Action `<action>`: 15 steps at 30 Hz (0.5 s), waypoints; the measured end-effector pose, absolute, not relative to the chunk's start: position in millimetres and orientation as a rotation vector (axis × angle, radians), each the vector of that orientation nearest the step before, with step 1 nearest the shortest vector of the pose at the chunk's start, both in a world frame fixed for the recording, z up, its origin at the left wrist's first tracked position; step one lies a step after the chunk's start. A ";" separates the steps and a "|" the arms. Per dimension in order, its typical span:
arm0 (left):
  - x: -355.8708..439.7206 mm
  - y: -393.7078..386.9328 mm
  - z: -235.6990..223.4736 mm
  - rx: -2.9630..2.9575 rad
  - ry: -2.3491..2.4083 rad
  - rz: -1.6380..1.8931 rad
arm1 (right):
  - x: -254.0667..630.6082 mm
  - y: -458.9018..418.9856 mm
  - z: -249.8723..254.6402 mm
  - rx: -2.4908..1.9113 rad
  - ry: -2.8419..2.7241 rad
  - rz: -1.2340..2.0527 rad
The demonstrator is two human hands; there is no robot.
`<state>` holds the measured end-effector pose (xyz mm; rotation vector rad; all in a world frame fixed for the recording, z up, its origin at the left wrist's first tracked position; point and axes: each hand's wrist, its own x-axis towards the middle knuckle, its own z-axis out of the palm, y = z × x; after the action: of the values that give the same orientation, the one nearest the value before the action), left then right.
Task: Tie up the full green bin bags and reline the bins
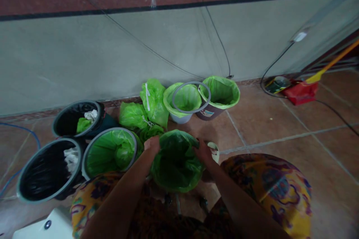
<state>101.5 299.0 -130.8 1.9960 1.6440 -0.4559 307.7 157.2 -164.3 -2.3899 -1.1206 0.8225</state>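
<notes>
Between my knees stands a bin lined with a green bin bag (pixel 178 173), its mouth facing up. My left hand (pixel 152 145) is closed on the bag at the left of the rim. At the right of the rim, my right hand (pixel 202 151) grips the same bag, fingers curled over the edge. The bin's body is mostly hidden under the bag. Just right of my right hand lies a pale round object (pixel 214 152), partly covered. A loose grey ring (pixel 187 112) rests over two green-lined bins, a white one (pixel 181 118) and a dark one (pixel 209 114).
Tied green bags (pixel 155 101) lean by the wall. To the left stand a green-lined bin (pixel 98 153) and two black-lined bins (pixel 42 171) with white scraps. A white lid (pixel 46 226) lies at lower left. A red dustpan (pixel 301 93) and cables are at right.
</notes>
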 end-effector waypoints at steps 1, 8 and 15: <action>97.7 299.7 -127.4 1.999 1.660 -0.503 | 309.4 160.3 -163.7 -2.365 -1.089 0.838; 118.2 320.1 -108.3 2.267 1.508 -0.211 | 339.6 169.7 -147.3 -2.465 -0.927 0.742; 151.3 316.9 -132.4 2.368 1.250 -0.238 | 341.7 153.5 -138.0 -2.547 -1.009 0.939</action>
<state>151.3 316.9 -132.4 2.3677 1.2503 -0.2382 341.7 153.5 -138.0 -2.5471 -1.0085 0.9389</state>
